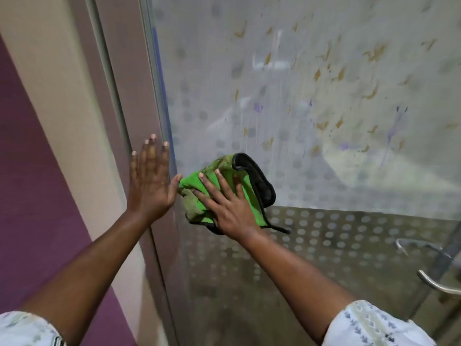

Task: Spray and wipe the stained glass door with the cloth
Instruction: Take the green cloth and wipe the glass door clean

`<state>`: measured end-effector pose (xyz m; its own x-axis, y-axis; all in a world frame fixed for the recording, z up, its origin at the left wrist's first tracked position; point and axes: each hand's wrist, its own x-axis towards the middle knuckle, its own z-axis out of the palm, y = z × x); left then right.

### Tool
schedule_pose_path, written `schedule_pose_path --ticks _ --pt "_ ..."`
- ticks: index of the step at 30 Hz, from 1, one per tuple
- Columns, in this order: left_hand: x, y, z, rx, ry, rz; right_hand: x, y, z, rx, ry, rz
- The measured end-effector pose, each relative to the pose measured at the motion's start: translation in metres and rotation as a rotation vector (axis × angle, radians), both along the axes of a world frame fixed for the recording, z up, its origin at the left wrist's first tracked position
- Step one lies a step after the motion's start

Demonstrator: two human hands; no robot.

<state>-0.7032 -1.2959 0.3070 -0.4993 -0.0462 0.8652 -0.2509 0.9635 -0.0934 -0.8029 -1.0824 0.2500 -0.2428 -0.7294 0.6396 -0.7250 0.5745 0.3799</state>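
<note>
The glass door [324, 151] fills the right and centre, frosted with a dot pattern and marked by yellow-brown and purple stains and wet streaks. A green cloth [222, 186] with a black edge is pressed flat against the glass near the door's left edge. My right hand [227, 206] lies on the cloth with fingers spread, pressing it to the pane. My left hand [151, 181] rests flat with fingers apart on the door frame [117, 121], just left of the cloth, holding nothing. No spray bottle is in view.
A metal door handle [436, 283] sticks out at the lower right. A purple and cream wall [37, 146] runs along the left of the frame. The stains are thickest on the upper right of the glass.
</note>
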Motion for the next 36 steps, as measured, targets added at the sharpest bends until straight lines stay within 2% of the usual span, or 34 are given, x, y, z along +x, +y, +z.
schedule_pose_path --ticks 3,8,11,16,22,27,30,34,36 --pt "-0.009 -0.001 0.009 -0.001 0.019 -0.034 -0.015 0.037 0.008 -0.052 0.067 -0.035" --pt "-0.031 0.017 0.02 -0.056 0.043 -0.093 -0.041 0.127 0.006 -0.165 0.209 -0.219" --pt "-0.044 0.039 0.021 -0.098 0.031 -0.139 -0.052 0.187 -0.004 -0.268 0.227 -0.335" --pt "-0.066 0.08 0.022 -0.155 0.042 -0.227 -0.056 0.279 -0.006 -0.455 0.104 -0.528" --pt "-0.084 0.099 0.016 -0.166 0.064 -0.232 -0.055 0.347 0.013 -0.721 -0.187 -0.706" --pt "-0.091 0.102 0.013 -0.174 0.073 -0.186 -0.068 0.386 0.055 -0.919 -0.271 -0.776" --pt "-0.092 0.104 0.012 -0.184 0.083 -0.149 -0.079 0.392 0.089 -0.996 -0.227 -0.751" --pt "-0.093 0.11 0.013 -0.179 0.102 -0.142 -0.084 0.359 0.128 -1.18 -0.227 -0.636" --pt "-0.093 0.112 0.013 -0.169 0.11 -0.145 -0.082 0.329 0.132 -1.153 -0.203 -0.616"
